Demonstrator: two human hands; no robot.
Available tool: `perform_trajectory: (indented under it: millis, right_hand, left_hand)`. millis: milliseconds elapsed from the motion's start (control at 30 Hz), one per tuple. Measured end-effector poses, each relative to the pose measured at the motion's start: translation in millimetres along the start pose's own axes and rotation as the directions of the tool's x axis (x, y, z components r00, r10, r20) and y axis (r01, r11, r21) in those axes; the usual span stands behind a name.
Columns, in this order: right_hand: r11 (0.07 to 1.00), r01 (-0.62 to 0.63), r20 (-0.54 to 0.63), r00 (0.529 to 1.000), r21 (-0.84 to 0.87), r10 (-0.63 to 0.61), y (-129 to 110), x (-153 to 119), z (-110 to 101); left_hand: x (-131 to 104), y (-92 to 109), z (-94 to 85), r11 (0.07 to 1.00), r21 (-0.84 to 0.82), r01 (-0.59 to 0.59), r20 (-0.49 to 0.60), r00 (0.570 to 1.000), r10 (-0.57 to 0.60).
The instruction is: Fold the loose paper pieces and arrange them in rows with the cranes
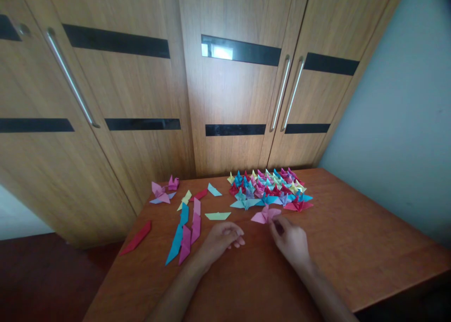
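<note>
A pink origami crane with its wings spread sits on the wooden table, just in front of rows of folded cranes in many colours. My right hand pinches the right wing of this pink crane between thumb and fingers. To the left, my left hand hovers low over the table, its fingers loosely curled and apart, holding nothing. Beyond it lies a pale green folded paper strip. Left of that hand are blue and magenta folded strips.
At the table's left stand a pink crane and a smaller magenta folded piece. A red folded strip lies near the left edge. Wooden wardrobe doors rise behind the table, with a pale wall at right.
</note>
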State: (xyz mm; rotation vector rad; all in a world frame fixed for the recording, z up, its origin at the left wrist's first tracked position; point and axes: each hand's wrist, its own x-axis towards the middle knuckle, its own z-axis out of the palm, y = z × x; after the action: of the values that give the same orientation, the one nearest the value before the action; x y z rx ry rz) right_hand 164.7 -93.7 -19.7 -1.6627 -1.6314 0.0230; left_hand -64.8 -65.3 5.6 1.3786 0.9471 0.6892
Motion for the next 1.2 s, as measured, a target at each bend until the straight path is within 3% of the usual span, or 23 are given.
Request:
perform_trajectory:
  millis: [133,300,733,1200]
  right_hand:
    - [0.949,-0.061,0.015,0.998,-0.308,0.069,23,11,-14]
    - [0.870,-0.127,0.080,0.979,-0.476,0.187,36,22,-18]
    - [0.823,-0.195,0.116,0.947,-0.533,0.300,32,30,-12]
    - [0.820,-0.211,0.088,0.949,-0.532,0.302,34,28,-12]
  left_hand:
    - [1,-2,0.2,1.000,0.000,0.011,0.008,1.000,-0.011]
    - [5,-8,-1.2,1.000,-0.028,0.001,0.039,0.999,0.000]
    - [4,-9,-1.3,1.000,-0.025,-0.007,0.040,0.999,0.008]
    - [4,-9,-0.9,0.999,-0.041,-0.024,0.042,0.999,0.025]
